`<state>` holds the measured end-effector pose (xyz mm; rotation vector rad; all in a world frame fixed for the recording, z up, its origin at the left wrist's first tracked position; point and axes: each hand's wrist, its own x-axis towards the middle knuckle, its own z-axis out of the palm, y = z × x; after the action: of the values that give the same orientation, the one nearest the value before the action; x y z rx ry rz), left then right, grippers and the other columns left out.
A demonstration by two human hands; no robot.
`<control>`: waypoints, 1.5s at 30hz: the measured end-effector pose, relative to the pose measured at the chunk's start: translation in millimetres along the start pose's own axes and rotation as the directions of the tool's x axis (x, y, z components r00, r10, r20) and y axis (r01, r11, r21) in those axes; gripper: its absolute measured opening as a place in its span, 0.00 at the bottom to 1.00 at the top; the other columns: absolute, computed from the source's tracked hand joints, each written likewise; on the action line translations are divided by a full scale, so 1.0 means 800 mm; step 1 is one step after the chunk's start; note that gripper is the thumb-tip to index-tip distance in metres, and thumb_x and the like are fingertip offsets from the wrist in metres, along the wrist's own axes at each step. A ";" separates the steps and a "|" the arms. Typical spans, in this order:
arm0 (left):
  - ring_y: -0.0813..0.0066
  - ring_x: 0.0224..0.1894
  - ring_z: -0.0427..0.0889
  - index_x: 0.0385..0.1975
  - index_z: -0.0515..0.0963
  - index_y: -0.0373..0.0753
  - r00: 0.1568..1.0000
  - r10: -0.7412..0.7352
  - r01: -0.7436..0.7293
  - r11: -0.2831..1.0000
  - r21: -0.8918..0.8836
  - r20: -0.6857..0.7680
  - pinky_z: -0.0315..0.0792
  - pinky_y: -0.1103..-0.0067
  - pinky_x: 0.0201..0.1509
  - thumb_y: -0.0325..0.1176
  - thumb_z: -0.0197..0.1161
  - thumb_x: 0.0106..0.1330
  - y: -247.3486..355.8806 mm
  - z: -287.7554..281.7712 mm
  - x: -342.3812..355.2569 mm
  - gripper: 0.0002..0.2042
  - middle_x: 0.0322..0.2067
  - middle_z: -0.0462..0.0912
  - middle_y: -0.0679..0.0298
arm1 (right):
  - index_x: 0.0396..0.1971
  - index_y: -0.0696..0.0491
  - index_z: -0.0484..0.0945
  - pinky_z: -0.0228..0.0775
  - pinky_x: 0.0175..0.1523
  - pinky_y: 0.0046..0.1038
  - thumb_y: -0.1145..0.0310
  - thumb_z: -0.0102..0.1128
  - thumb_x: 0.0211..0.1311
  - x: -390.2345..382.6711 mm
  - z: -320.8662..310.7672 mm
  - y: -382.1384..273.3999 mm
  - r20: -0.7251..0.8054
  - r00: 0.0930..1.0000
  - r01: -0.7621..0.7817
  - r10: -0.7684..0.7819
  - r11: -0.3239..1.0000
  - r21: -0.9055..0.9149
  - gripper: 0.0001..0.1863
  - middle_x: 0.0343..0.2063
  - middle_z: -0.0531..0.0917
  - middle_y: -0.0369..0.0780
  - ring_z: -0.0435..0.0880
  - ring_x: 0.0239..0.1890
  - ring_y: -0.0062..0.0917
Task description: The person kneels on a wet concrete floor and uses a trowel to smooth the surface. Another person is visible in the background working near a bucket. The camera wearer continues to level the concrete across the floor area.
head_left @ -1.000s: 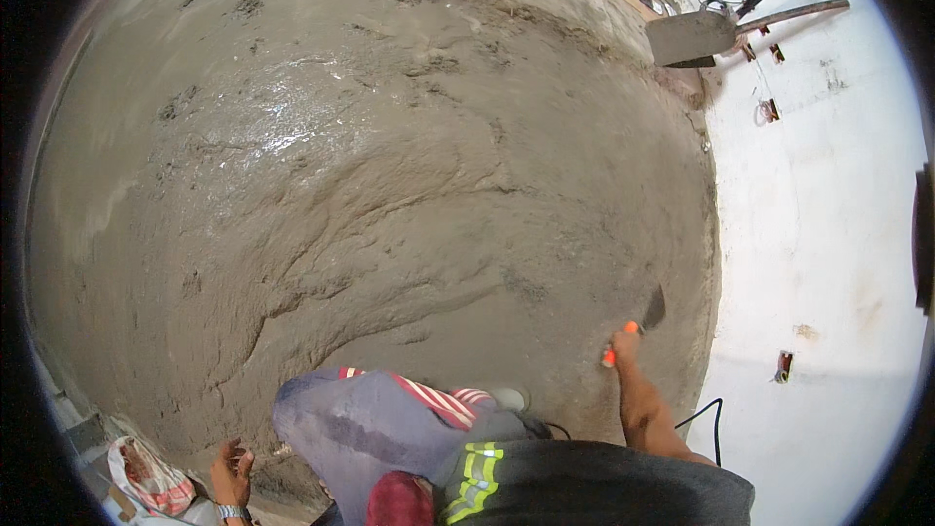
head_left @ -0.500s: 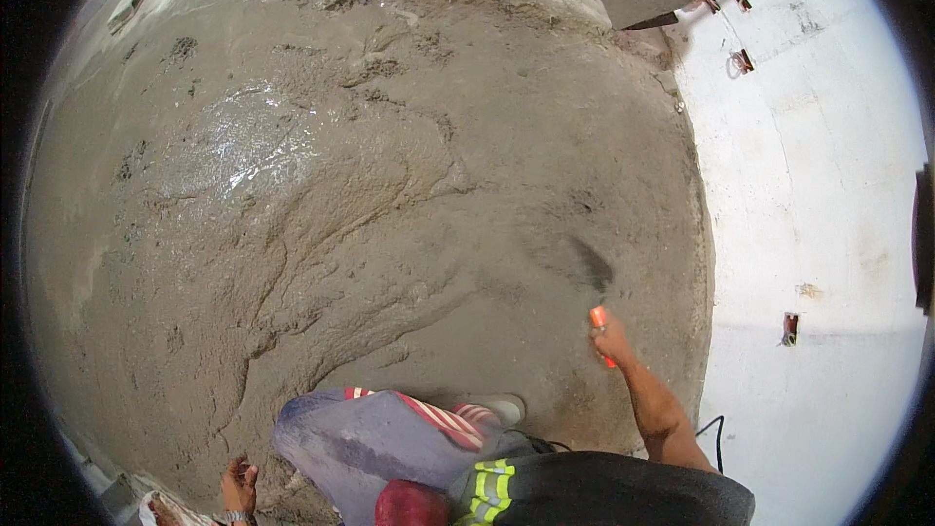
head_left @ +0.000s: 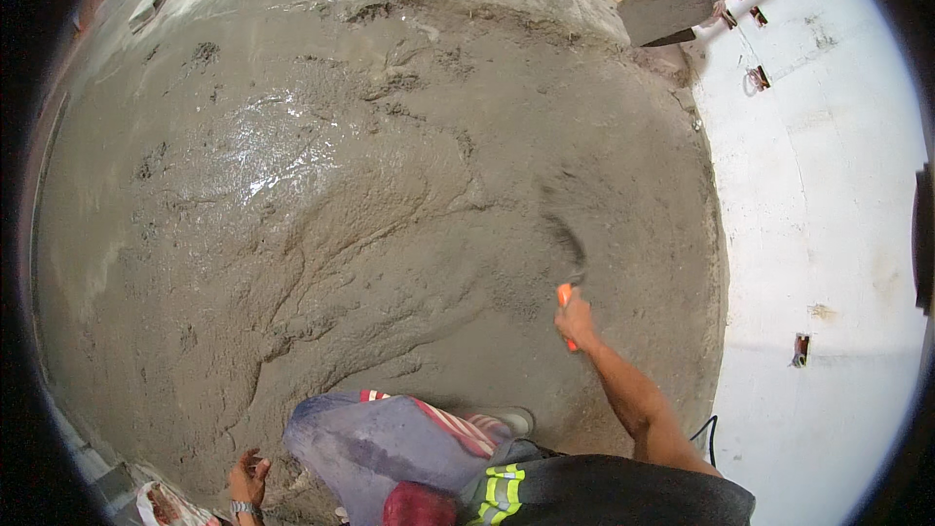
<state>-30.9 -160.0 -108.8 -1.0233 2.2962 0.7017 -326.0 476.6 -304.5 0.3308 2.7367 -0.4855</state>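
Observation:
My right hand point(head_left: 577, 321) is closed round the orange handle of a trowel point(head_left: 567, 244). The dark blade is smeared by motion over the wet grey mortar point(head_left: 390, 263), right of the middle, and some mortar seems to scatter by its tip. Low on the left, beside my bent knee, my left hand point(head_left: 249, 479) hangs with its fingers apart and loosely bent, holding nothing. A watch is on that wrist. Rough ridges and lumps curve through the mortar in front of me; a shiny wet patch lies farther to the left.
A white wall point(head_left: 818, 205) with several cut-out boxes and short wires runs along the right. Against it at the far right stands a shovel point(head_left: 672, 12). A torn sack point(head_left: 170, 507) lies at the lower left, and blocks point(head_left: 156, 0) sit at the far left.
My right hand has swung the trowel left and slightly away from me. My left hand stays low by the knee, and the whole view has shifted a little.

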 end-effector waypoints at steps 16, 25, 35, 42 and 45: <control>0.61 0.35 0.83 0.47 0.75 0.38 0.989 0.092 -0.100 0.993 -0.064 -0.120 0.76 0.70 0.37 0.47 0.64 0.56 0.001 -0.016 -0.027 0.24 0.35 0.83 0.55 | 0.47 0.61 0.64 0.73 0.43 0.42 0.71 0.51 0.56 -0.130 0.075 -0.298 0.529 0.793 0.342 -0.304 0.939 0.027 0.19 0.37 0.79 0.57 0.81 0.38 0.47; 0.59 0.33 0.82 0.47 0.75 0.40 0.987 -0.017 0.019 1.000 0.008 -0.161 0.74 0.69 0.39 0.47 0.65 0.54 -0.006 -0.031 -0.077 0.23 0.36 0.83 0.57 | 0.38 0.66 0.68 0.72 0.38 0.39 0.76 0.55 0.47 -0.072 -0.037 -0.133 0.077 0.873 -0.457 0.481 0.753 0.474 0.16 0.25 0.77 0.49 0.81 0.33 0.40; 0.58 0.34 0.82 0.45 0.75 0.41 0.941 0.064 -0.077 0.997 -0.028 -0.334 0.73 0.67 0.37 0.44 0.66 0.52 0.004 -0.042 -0.139 0.21 0.36 0.82 0.57 | 0.42 0.65 0.61 0.75 0.32 0.37 0.74 0.57 0.44 -0.223 0.168 -0.337 0.377 0.925 -0.229 0.039 0.849 0.476 0.23 0.30 0.77 0.52 0.82 0.23 0.38; 0.53 0.37 0.80 0.41 0.76 0.38 0.943 -0.044 0.031 0.999 -0.044 -0.330 0.73 0.67 0.38 0.47 0.65 0.53 -0.011 -0.042 -0.164 0.21 0.35 0.81 0.53 | 0.43 0.65 0.65 0.74 0.36 0.42 0.69 0.54 0.49 -0.294 0.166 -0.547 0.588 0.635 0.302 -0.501 0.862 0.408 0.22 0.32 0.79 0.56 0.82 0.29 0.46; 0.52 0.37 0.80 0.41 0.76 0.38 0.913 -0.030 -0.009 0.996 -0.094 -0.407 0.73 0.67 0.38 0.48 0.65 0.53 -0.022 -0.043 -0.174 0.22 0.34 0.81 0.53 | 0.43 0.63 0.67 0.71 0.42 0.45 0.68 0.53 0.50 -0.278 0.166 -0.525 0.472 0.602 0.478 -0.645 0.764 0.434 0.20 0.35 0.79 0.57 0.80 0.37 0.48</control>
<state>54.8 -121.6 1.2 -1.3306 2.6284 0.6432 -203.3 6.6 -218.2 -0.5950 2.0734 -0.9426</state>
